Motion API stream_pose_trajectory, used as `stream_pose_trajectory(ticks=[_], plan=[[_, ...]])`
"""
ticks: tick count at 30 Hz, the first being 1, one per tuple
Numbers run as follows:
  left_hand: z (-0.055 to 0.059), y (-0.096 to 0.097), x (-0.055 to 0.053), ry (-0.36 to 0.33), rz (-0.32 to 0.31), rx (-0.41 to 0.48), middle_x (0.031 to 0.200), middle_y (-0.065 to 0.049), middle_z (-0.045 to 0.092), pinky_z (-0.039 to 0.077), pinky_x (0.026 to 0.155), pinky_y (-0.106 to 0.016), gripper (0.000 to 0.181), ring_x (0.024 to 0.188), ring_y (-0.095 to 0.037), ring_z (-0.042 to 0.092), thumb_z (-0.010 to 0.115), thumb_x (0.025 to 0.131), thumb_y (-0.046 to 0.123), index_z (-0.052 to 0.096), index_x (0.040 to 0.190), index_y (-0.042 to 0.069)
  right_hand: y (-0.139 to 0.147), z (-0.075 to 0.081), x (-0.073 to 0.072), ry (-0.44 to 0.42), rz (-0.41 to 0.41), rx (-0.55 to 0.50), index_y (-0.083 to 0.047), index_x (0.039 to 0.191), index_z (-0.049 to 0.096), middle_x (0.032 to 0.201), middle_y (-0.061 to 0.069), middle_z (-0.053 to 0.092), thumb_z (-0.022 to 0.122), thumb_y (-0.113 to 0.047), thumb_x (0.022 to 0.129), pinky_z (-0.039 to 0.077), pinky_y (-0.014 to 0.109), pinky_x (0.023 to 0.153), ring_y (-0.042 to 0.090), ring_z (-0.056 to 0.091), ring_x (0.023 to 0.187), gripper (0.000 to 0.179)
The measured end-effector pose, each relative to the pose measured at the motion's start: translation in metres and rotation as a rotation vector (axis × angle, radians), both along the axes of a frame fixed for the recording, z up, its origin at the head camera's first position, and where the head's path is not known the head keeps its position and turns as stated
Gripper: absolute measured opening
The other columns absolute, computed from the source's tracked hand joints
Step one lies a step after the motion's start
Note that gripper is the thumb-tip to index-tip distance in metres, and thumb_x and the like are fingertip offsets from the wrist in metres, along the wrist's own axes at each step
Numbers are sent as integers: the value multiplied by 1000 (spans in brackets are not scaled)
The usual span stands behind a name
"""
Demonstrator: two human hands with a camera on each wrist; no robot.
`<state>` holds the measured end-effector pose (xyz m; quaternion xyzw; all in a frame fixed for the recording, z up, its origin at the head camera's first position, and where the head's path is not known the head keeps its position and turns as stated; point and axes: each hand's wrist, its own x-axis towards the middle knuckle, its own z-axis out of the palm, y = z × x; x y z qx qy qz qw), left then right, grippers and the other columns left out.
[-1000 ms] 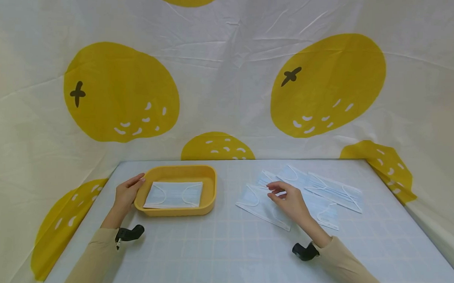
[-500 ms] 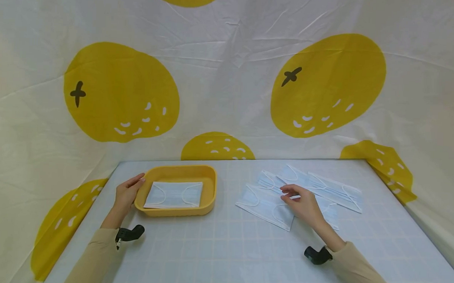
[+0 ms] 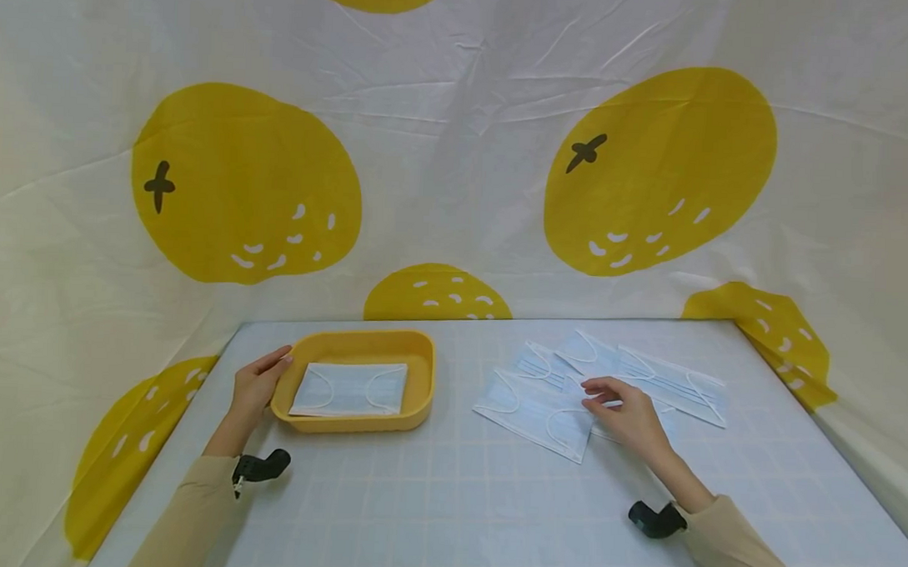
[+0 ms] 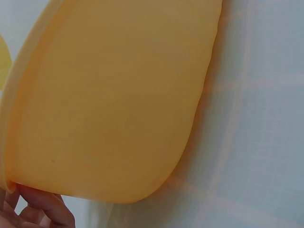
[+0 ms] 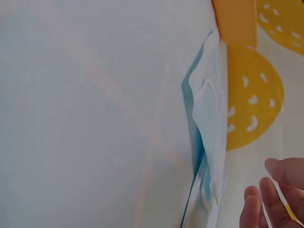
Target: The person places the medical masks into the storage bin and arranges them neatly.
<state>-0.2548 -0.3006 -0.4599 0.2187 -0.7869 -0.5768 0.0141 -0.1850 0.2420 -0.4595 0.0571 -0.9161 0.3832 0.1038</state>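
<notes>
My left hand (image 3: 255, 387) holds the left end of a yellow-orange plastic basin (image 3: 359, 427); in the left wrist view its fingers (image 4: 47, 205) are bent at the basin's rim, the rest cut off by the frame. A pale blue face mask (image 3: 351, 388) with white ear loops lies flat inside. To the right, my right hand (image 3: 633, 415) hovers over several spread face masks (image 3: 539, 420), its fingers loosely bent with nothing between them. The right wrist view shows those fingertips (image 5: 273, 164) apart from the masks (image 5: 206, 109) below.
A pale checked cloth (image 3: 446, 500) covers the table. Behind it hangs a white curtain (image 3: 457, 192) with large yellow fruit prints. More masks overlap at the far right, including a pleated one (image 3: 672, 383). A dark camera sits on each wrist.
My right hand has shifted to the right and slightly nearer across the masks, uncovering more of the front mask. The left hand, basin and masks stay in place.
</notes>
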Motion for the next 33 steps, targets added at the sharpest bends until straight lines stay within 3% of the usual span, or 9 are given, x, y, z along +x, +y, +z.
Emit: stream_pose_trajectory(ticks=[5, 13, 18, 29, 33], plan=[[0, 0, -1, -5, 6, 13, 151, -5, 41, 46, 78, -3, 51, 135, -19, 42, 54, 97, 36, 46, 143, 16, 6, -4, 1, -21, 12, 15, -4, 109, 68, 103, 12, 72, 71, -10, 86, 54, 16, 73, 24, 66, 87, 24], [1, 0, -1, -8, 18, 30, 151, -5, 42, 46, 70, -1, 51, 124, -11, 49, 56, 96, 35, 47, 143, 16, 13, -8, 2, -68, 29, 35, -5, 108, 69, 103, 12, 72, 72, -18, 86, 50, 20, 65, 24, 66, 87, 26], [1, 0, -2, -11, 13, 31, 151, -6, 42, 46, 70, -2, 52, 130, -16, 46, 56, 97, 36, 46, 143, 16, 15, -11, 1, -116, 18, 39, -6, 107, 69, 102, 11, 72, 74, -16, 84, 48, 20, 60, 22, 65, 85, 27], [1, 1, -2, -11, 24, 39, 151, -5, 42, 47, 91, -11, 50, 135, -19, 42, 55, 97, 34, 47, 143, 15, 17, -15, -8, -208, -16, 81, -3, 108, 68, 102, 14, 71, 78, -16, 79, 53, 27, 68, 21, 65, 83, 34], [1, 1, -1, -15, 22, 37, 152, -4, 41, 47, 93, -12, 50, 136, -19, 41, 54, 97, 34, 46, 143, 16, 18, -15, -9, -234, -25, 102, -3, 109, 67, 99, 14, 71, 78, -18, 79, 52, 30, 70, 21, 64, 83, 35]])
